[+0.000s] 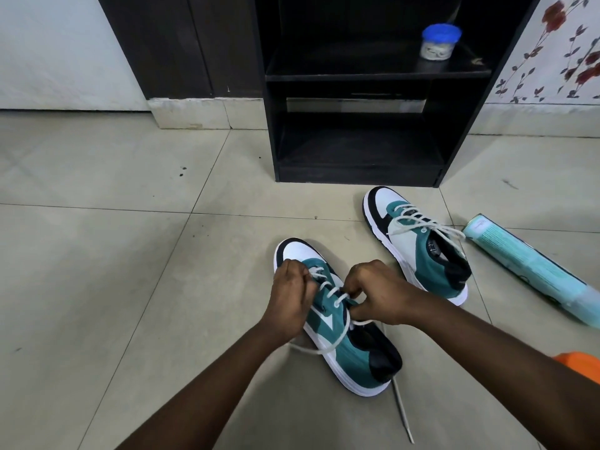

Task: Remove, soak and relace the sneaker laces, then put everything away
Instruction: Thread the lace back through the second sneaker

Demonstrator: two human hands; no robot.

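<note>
both my hands at lower centre: left hand (292, 287) and right hand (373, 292) each pinching the soft, limp lace (334, 295) on the near sneaker (341, 345), light, best gripped near the eyelets.

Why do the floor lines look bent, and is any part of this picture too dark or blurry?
Head view: the wide-angle lens bows the floor tile lines; soft, even light, faint shadows; the black shelf unit interior is dim; the near sneaker is sharp, the orange object at the right edge blurs.
</note>
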